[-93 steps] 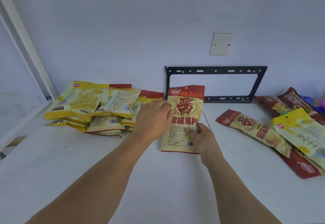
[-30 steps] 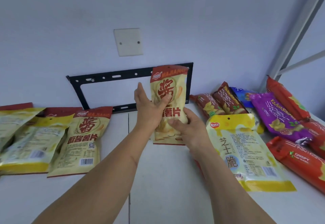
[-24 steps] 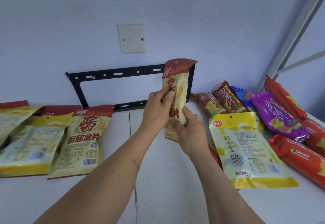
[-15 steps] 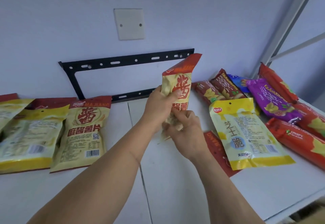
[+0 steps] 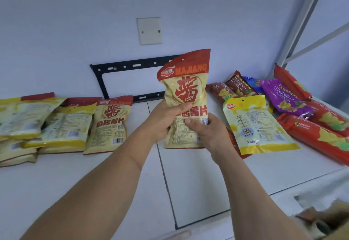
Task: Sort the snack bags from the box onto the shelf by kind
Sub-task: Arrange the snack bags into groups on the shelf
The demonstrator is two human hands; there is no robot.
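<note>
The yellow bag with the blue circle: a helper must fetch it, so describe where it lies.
On the white shelf, look right of both hands. The yellow bag lies flat before the red and purple packs, the only one there with a blue circle.

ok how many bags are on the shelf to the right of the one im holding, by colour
yellow bag: 1
purple bag: 1
blue bag: 1
brown bags: 2
bright red bags: 3
dark red bag, mostly hidden under the yellow one: 1
total: 9, with the held bag left out
</note>
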